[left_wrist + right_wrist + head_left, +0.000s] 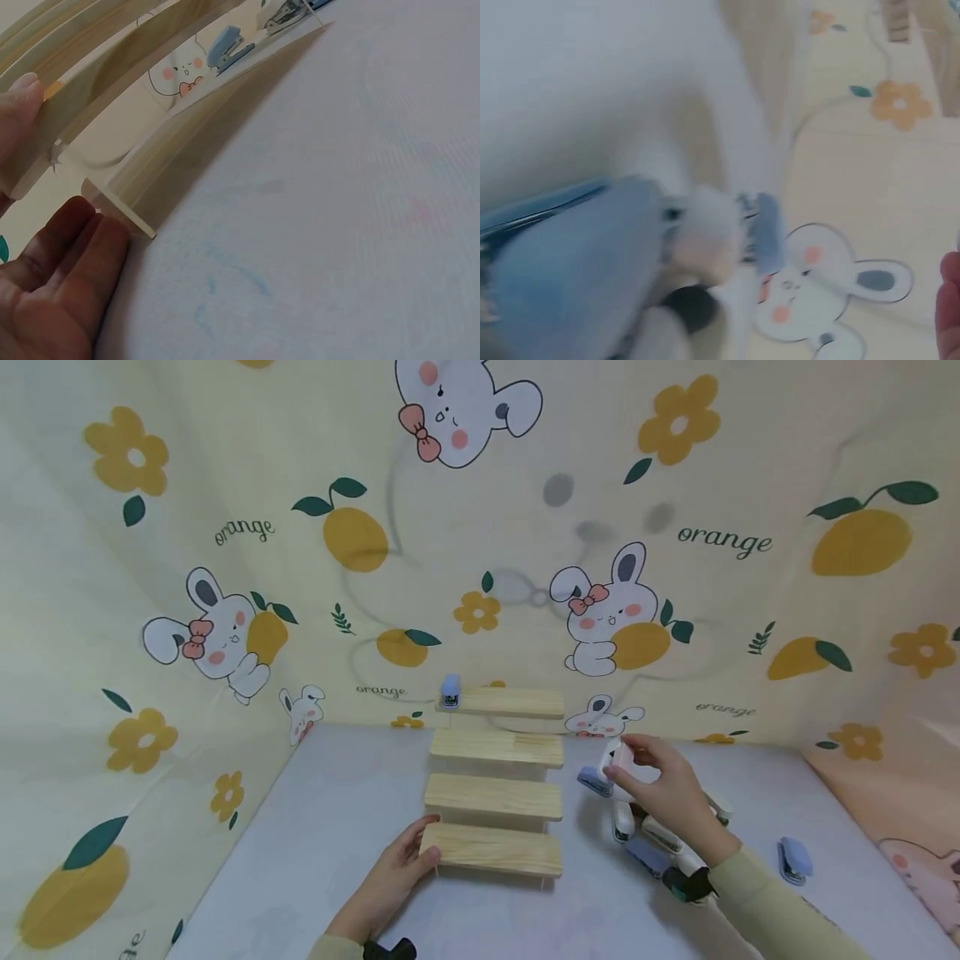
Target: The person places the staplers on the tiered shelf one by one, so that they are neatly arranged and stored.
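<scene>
A tiered wooden display rack with several pale steps stands mid-table. My left hand grips the left end of its lowest step; in the left wrist view the thumb lies against the board's edge, the other fingers below beside the clear side support. My right hand pinches a small white stapler between thumb and fingers, raised above the table to the right of the rack. Below that hand lies a loose pile of small staplers, among them a blue stapler and a white stapler.
One blue stapler stands at the left end of the top step. Another blue stapler lies apart at the right, and a third blue stapler sits at the pile's far side. A printed cloth hangs behind the table.
</scene>
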`<state>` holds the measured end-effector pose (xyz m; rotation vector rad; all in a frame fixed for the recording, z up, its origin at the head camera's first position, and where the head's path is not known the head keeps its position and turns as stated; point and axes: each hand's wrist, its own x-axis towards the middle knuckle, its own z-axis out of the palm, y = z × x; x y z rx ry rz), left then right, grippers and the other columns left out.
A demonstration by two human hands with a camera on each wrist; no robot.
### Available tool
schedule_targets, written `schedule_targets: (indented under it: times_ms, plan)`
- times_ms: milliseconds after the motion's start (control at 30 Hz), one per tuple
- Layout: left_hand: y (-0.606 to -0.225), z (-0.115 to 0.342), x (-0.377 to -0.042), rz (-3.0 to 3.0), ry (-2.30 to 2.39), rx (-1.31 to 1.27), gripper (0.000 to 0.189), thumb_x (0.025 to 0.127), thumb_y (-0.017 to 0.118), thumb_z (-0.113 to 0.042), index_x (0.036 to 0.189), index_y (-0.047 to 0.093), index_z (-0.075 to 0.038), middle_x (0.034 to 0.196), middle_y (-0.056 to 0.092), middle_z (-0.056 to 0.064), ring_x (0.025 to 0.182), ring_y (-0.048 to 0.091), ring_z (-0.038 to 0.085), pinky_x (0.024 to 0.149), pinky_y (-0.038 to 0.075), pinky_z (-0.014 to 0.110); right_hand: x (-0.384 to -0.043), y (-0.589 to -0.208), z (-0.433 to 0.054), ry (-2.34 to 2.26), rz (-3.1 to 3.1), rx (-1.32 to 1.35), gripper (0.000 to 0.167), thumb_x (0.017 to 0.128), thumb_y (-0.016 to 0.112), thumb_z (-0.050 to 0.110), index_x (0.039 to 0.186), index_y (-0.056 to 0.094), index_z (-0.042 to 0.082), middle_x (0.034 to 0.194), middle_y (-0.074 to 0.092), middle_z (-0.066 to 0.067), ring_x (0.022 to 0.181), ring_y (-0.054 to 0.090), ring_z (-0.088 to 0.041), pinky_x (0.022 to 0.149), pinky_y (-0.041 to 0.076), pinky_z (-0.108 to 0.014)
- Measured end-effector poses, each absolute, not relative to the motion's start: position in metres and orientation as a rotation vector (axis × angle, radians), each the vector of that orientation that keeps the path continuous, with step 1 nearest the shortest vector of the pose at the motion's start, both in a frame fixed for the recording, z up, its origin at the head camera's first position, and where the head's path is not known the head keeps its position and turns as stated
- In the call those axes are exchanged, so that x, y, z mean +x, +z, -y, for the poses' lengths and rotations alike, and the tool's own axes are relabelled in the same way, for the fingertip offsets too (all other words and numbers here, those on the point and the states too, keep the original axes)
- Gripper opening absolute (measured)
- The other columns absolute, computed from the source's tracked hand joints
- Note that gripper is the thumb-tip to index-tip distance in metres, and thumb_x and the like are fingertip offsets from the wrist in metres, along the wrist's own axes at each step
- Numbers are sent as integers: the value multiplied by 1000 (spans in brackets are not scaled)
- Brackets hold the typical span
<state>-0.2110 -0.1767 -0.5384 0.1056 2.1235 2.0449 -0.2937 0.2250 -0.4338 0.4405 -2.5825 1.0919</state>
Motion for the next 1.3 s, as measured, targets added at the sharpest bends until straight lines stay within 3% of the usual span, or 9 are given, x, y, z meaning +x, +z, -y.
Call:
schedule_targets:
  times_ms: [100, 300, 600, 900, 1167, 1300]
  plan:
    - [-537, 175, -214, -2123, 2038, 116, 66, 94, 63, -36, 149, 35, -11, 143, 44, 16, 135, 38, 28, 109, 33, 37, -301, -427, -221, 1102, 2519, 437, 64, 85, 72, 45, 135, 52, 12, 127, 54, -5, 108, 56, -24, 89, 50, -48]
    - [-541, 175, -214, -2094, 2039, 93, 67, 93, 63, -36, 149, 35, -10, 144, 41, 17, 135, 37, 29, 110, 32, 40, -316, -415, -198, 1133, 2379, 504, 59, 83, 76, 39, 133, 55, 16, 124, 55, 1, 107, 55, -16, 89, 47, -24]
    - [-539, 176, -211, -2089, 2065, 93, 65, 95, 62, -33, 149, 34, -10, 143, 43, 17, 135, 37, 29, 110, 32, 40, -333, -389, -148, 1270, 2329, 655, 61, 84, 75, 40, 133, 55, 12, 125, 54, -2, 107, 56, -20, 88, 50, -44]
    - [-536, 176, -210, -2097, 2044, 77, 64, 96, 60, -35, 150, 33, -11, 145, 40, 17, 134, 37, 29, 110, 31, 42, -351, -363, -102, 1182, 2443, 773, 63, 82, 75, 45, 132, 55, 12, 120, 52, -3, 107, 52, -21, 95, 48, -41]
    - [-535, 175, -212, -2096, 2045, 67, 66, 95, 60, -36, 150, 33, -11, 142, 44, 17, 132, 41, 29, 110, 33, 41, -376, -358, -81, 1317, 2524, 798, 63, 85, 73, 43, 132, 56, 6, 115, 52, -5, 100, 59, -20, 86, 53, -35]
    - [-534, 176, -211, -2095, 2044, 54, 66, 96, 59, -36, 150, 32, -11, 143, 43, 17, 132, 41, 29, 109, 33, 42, -382, -362, -76, 1295, 2582, 777, 68, 84, 70, 52, 134, 56, 8, 115, 52, -4, 100, 57, -19, 87, 52, -34]
